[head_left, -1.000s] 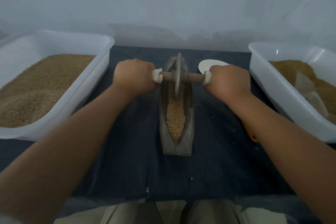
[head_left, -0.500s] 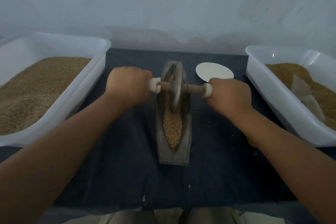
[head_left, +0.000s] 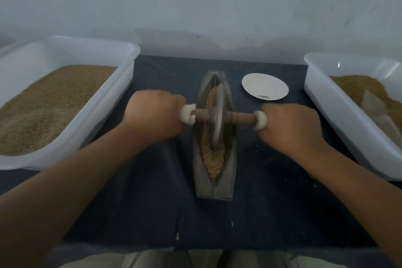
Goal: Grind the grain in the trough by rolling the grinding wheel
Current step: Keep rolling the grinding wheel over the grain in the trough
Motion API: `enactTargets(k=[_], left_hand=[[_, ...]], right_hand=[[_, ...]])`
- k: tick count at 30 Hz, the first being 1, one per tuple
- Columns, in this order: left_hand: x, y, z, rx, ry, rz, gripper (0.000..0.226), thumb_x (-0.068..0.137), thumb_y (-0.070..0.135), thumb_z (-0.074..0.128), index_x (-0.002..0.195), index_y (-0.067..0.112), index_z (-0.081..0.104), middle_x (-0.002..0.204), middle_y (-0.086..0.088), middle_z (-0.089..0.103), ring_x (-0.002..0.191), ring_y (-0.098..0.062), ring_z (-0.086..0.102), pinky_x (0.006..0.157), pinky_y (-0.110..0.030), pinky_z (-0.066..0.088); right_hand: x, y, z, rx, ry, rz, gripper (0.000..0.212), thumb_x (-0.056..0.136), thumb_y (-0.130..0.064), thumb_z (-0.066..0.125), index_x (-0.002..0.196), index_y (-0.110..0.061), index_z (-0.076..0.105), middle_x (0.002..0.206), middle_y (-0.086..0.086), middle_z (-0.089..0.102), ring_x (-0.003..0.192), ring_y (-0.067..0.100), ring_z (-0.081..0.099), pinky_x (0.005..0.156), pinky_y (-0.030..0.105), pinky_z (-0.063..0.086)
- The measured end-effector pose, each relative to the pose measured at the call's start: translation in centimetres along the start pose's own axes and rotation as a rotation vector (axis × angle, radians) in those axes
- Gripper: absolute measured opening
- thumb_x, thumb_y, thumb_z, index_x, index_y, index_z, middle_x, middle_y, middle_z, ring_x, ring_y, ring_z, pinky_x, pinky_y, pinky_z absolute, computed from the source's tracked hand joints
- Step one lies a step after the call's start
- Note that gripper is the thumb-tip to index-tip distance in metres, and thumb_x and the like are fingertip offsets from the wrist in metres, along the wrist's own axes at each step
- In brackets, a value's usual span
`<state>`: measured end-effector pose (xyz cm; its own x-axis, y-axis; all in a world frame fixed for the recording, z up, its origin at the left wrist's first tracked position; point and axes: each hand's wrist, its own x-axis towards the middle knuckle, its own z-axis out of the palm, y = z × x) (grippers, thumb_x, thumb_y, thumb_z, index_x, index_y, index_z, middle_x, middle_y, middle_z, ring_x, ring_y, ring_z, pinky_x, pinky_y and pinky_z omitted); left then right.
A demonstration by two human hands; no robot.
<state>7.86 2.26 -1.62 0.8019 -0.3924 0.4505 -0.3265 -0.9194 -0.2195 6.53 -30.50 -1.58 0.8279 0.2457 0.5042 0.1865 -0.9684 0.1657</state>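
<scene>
- Grinding wheel [head_left: 215, 119], frame centre: probably heavy, rigid stone.
- Left hand [head_left: 152, 119], right hand [head_left: 291, 126]: fingers curled round ends of the axle [head_left: 241, 118], judged the best hold.

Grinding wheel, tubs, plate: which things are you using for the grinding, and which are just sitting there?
In use: grinding wheel, trough, grain in it, left hand and right hand gripping the wheel's handles.

Just lying about: white plate, left tub of grain, right tub of grain.
</scene>
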Motion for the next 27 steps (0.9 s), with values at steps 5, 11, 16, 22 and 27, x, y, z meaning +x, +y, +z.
enactTargets(k=[5, 11, 16, 22, 27], left_hand=[[6.9, -0.6, 0.8, -0.003, -0.108, -0.109, 0.031, 0.076, 0.051, 0.054, 0.063, 0.027, 0.041, 0.059, 0.009, 0.041, 0.053, -0.023, 0.042, 0.054, -0.028, 0.031], [1.0, 0.0, -0.4, -0.030, -0.057, -0.067, 0.037, 0.079, 0.046, 0.066, 0.066, 0.030, 0.035, 0.059, 0.010, 0.044, 0.051, -0.020, 0.046, 0.053, -0.027, 0.034], [-2.1, 0.0, -0.9, -0.044, 0.070, 0.036, 0.044, 0.073, 0.041, 0.079, 0.066, 0.032, 0.036, 0.054, 0.012, 0.036, 0.041, -0.017, 0.037, 0.050, -0.021, 0.021], [6.9, -0.3, 0.2, 0.013, -0.142, -0.103, 0.028, 0.081, 0.050, 0.057, 0.069, 0.026, 0.051, 0.064, 0.007, 0.049, 0.059, -0.022, 0.049, 0.059, -0.031, 0.037], [3.2, 0.1, -0.6, -0.027, -0.106, -0.090, 0.030, 0.078, 0.055, 0.049, 0.066, 0.030, 0.039, 0.062, 0.009, 0.045, 0.060, -0.025, 0.057, 0.060, -0.032, 0.045]], right_hand=[[6.4, -0.6, 2.3, 0.026, 0.012, 0.112, 0.032, 0.088, -0.032, 0.053, 0.062, -0.019, 0.041, 0.054, -0.006, 0.041, 0.048, 0.013, 0.033, 0.050, 0.022, 0.023], [1.7, -0.4, -0.5, -0.004, -0.032, -0.011, 0.035, 0.090, -0.044, 0.047, 0.064, -0.021, 0.042, 0.052, -0.007, 0.044, 0.043, 0.020, 0.041, 0.048, 0.024, 0.028], [-2.5, -0.2, -1.2, 0.111, 0.026, -0.034, 0.038, 0.084, -0.051, 0.058, 0.064, -0.027, 0.036, 0.051, -0.008, 0.041, 0.040, 0.022, 0.039, 0.045, 0.023, 0.027], [5.6, -0.5, 2.0, 0.045, -0.056, 0.106, 0.037, 0.097, -0.042, 0.044, 0.068, -0.020, 0.048, 0.062, -0.004, 0.049, 0.056, 0.022, 0.047, 0.053, 0.028, 0.029], [3.9, -0.2, -0.2, 0.016, -0.148, 0.010, 0.028, 0.080, -0.043, 0.043, 0.063, -0.021, 0.046, 0.058, -0.005, 0.049, 0.054, 0.023, 0.049, 0.051, 0.027, 0.031]])
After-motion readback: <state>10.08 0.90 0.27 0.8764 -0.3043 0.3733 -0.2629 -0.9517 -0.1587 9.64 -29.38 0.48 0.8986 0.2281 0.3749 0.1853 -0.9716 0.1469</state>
